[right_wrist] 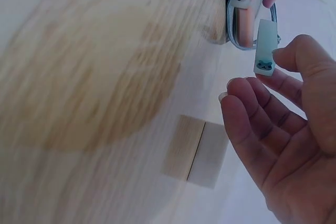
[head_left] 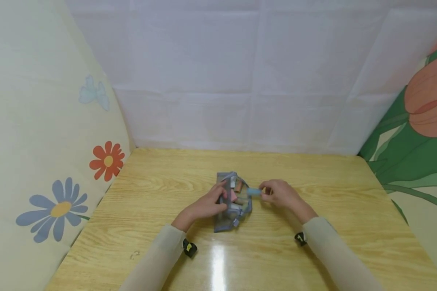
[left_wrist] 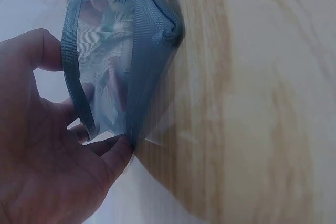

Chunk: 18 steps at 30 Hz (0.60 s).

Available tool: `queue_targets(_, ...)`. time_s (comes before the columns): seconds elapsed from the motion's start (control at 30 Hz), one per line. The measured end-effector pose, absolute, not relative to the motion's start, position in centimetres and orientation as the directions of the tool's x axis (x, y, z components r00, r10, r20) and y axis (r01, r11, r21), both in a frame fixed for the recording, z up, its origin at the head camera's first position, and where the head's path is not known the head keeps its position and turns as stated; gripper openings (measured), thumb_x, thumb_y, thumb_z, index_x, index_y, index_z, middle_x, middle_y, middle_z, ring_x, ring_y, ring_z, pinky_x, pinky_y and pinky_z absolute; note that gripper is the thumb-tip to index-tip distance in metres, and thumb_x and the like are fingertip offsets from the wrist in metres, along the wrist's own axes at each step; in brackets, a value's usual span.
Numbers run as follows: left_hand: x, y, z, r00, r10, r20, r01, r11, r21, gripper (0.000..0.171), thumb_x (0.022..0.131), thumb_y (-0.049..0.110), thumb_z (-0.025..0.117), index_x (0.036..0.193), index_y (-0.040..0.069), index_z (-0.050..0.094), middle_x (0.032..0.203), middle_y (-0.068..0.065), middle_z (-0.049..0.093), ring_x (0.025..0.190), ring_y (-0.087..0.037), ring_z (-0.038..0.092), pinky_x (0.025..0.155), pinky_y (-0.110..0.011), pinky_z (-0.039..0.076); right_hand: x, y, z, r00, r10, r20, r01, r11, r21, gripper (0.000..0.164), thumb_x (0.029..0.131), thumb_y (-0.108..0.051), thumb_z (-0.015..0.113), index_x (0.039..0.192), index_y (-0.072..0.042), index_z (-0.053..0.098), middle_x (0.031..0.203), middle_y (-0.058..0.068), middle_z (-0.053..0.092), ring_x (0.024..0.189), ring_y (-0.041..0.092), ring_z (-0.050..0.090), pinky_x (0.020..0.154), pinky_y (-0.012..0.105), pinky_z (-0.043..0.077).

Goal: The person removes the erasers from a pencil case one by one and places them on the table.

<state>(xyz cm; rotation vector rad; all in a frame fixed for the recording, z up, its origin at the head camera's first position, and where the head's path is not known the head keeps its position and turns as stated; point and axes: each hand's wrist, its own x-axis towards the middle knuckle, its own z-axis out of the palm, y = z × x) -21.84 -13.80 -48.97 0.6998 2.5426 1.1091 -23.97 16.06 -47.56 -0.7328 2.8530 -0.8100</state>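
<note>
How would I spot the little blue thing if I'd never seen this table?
On the wooden table, find the mesh pouch. Beside it, the right hand pinches a pale blue block. A dark animal face marks one end, and the blue sets it apart from the orange block inside the pouch.

We identify a screened-off tabletop workspace, the room beyond being hidden; at six o'clock we see a wood-grain table point(head_left: 262, 254); at twelve, a creased white sheet point(head_left: 233, 72); at nine, a daisy-printed hanging point(head_left: 29, 133); at three, a tulip-printed hanging point(head_left: 426, 149).
</note>
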Motion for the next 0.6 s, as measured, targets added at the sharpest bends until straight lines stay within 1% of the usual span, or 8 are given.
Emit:
queue_targets(0.13,-21.9,-13.8,-49.0,-0.844,0.534,-0.055,0.325,0.590,0.739,0.023,0.087,0.022,0.059,0.105,0.012,0.049,0.167,-0.016,0.017,0.144,-0.039,0.035,0.102,-0.046,0.044,-23.9,16.7,-47.7,-0.878,-0.475,0.055,-0.435,0.747,-0.503,0.023,0.090,-0.017,0.069,0.110,-0.006,0.073,0.078,-0.003,0.065,0.066,0.010,0.053,0.064,0.031,0.047)
queue_targets(0.37,-22.0,-13.9,-49.3,-0.839,0.540,-0.063,0.322,0.586,0.743,0.023,0.088,0.024,0.059,0.106,0.014,0.050,0.168,-0.015,0.017,0.139,-0.038,0.040,0.101,-0.046,0.045,-23.4,18.0,-47.8,-0.876,-0.475,0.083,-0.448,0.741,-0.500,0.020,0.090,-0.017,0.070,0.107,-0.008,0.074,0.073,-0.006,0.061,0.063,0.009,0.050,0.060,0.028,0.044)
queue_targets(0.6,-22.0,-13.9,-49.3,-0.839,0.541,-0.057,0.324,0.581,0.746,0.022,0.088,0.024,0.059,0.106,0.014,0.049,0.168,-0.015,0.017,0.140,-0.038,0.039,0.100,-0.046,0.045,-23.2,19.2,-47.7,-0.874,-0.478,0.085,-0.450,0.733,-0.510,0.017,0.090,-0.014,0.070,0.104,-0.007,0.073,0.071,-0.007,0.062,0.062,0.007,0.051,0.060,0.027,0.044)
